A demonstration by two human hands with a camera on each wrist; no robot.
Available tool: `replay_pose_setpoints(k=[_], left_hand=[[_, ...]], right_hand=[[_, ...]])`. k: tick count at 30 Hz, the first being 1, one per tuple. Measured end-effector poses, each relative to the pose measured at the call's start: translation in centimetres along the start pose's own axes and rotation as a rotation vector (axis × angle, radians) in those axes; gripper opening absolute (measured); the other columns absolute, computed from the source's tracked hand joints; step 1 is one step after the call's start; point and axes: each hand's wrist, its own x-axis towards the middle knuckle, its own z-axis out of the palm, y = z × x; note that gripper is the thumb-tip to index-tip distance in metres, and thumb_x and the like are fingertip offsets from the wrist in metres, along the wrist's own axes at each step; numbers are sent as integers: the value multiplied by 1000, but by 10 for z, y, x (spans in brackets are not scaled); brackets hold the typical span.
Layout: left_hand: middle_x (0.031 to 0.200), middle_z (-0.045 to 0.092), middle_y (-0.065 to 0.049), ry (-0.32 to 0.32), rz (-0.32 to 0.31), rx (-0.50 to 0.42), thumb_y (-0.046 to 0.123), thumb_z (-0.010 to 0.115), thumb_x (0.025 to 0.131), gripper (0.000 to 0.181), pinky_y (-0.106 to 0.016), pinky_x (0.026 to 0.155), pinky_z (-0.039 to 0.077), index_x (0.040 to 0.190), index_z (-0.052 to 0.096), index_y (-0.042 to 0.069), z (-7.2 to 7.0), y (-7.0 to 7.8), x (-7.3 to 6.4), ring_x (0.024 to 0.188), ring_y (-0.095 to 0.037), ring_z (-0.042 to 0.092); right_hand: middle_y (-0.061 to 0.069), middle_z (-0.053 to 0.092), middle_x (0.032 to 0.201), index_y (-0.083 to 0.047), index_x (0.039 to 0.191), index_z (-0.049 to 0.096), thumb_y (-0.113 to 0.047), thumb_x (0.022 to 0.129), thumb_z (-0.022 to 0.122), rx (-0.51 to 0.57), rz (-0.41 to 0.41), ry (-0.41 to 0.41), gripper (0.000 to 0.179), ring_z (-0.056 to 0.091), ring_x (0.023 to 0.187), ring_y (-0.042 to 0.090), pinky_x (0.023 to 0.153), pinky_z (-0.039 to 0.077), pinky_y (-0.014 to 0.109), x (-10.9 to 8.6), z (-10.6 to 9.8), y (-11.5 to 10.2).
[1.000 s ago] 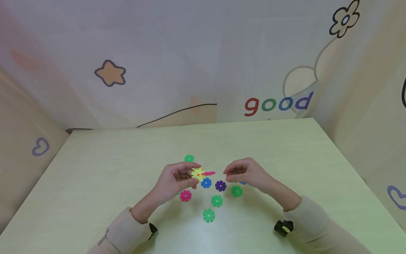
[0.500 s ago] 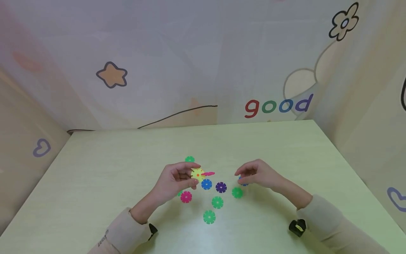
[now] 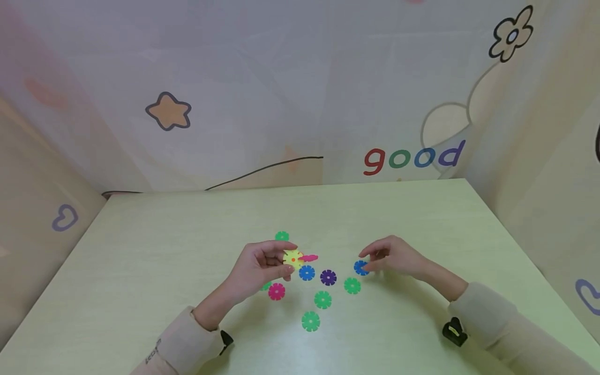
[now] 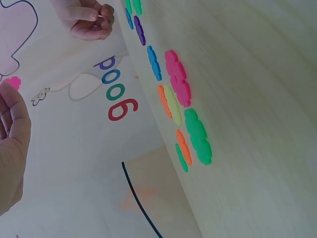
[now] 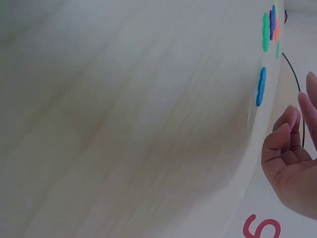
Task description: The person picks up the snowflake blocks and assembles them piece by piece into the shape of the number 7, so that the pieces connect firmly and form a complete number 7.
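Observation:
Between the thumb and fingers of my left hand (image 3: 262,266) is a yellow notched disc (image 3: 291,259), a snowflake-type building piece. A pink disc (image 3: 309,258) sticks out from its right side, seen edge-on, and appears slotted into it. In the left wrist view only the tip of the pink disc (image 4: 15,83) shows past my fingers. My right hand (image 3: 395,255) hovers over the table by a blue disc (image 3: 360,267). Its fingers are loosely bent and hold nothing. The right wrist view shows that blue disc (image 5: 261,87) lying flat, apart from the hand.
On the table (image 3: 187,224) lie a second blue disc (image 3: 307,273), a purple one (image 3: 328,277), a pink one (image 3: 276,291) and several green discs (image 3: 323,300). Orange discs (image 4: 184,148) show in the left wrist view. A printed curtain (image 3: 262,94) stands behind the table.
My right hand has moved to the right, away from the left hand, uncovering the blue disc. The left hand stays in place with the joined yellow and pink discs.

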Motion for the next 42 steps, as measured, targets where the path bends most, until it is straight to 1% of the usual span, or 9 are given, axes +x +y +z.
replay_pose_setpoints(k=[2,5,10,16,23,28,33,39,42], left_hand=[[80,61,-20,0,-9,2,-7,64,79,35,-29,70,54,113,55,-11,0,0,0,67,-15,64],[79,62,-17,-1,-16,4,-6,65,79,36,-29,70,54,114,56,-10,-1,-1,0,67,-16,65],[78,62,-13,-4,-4,0,-6,65,79,36,-30,70,54,113,56,-11,-1,0,0,67,-16,65],[79,61,-14,-6,-7,5,-6,65,79,36,-29,70,54,114,56,-10,-2,2,0,68,-16,65],[78,61,-12,-10,5,-2,-6,65,79,36,-30,70,54,114,56,-10,-4,0,0,68,-16,65],[77,61,-10,-8,-3,0,-6,66,79,37,-30,71,54,114,56,-10,-5,0,-1,68,-16,65],[78,61,-12,-1,-19,16,-5,65,79,37,-30,72,54,115,56,-8,-5,2,-1,69,-17,65],[78,61,-13,1,-18,22,-5,65,79,37,-29,72,54,115,56,-8,-5,3,0,69,-17,65],[78,61,-14,3,-17,26,-5,65,80,36,-29,72,54,115,56,-9,-5,5,0,69,-17,65]], right_hand=[[4,60,78,0,103,67,-13,78,71,-2,10,-3,28,50,71,20,57,42,24,1,-2,3],[4,60,79,0,103,67,-12,78,71,-13,23,-9,28,50,70,21,56,43,24,2,-3,6],[4,59,83,-2,102,68,-10,76,73,-50,28,-11,28,49,74,21,58,44,25,5,-4,11],[3,60,85,-3,103,69,-10,73,76,-89,28,-34,31,48,78,20,63,45,25,10,-3,15],[1,58,84,-6,105,69,-13,72,77,-124,23,-63,35,47,78,20,63,42,26,12,-1,15],[1,56,81,-6,103,69,-12,72,77,-137,16,-57,33,46,77,19,63,40,25,12,2,16],[1,55,81,-7,98,70,-11,71,77,-148,3,-44,28,45,77,19,63,40,25,11,4,15],[2,54,83,-5,92,65,-9,69,78,-138,9,-24,26,45,78,19,67,41,27,10,6,14],[2,53,79,-6,90,62,-8,69,78,-138,20,-8,26,45,76,19,65,41,27,10,6,14]])
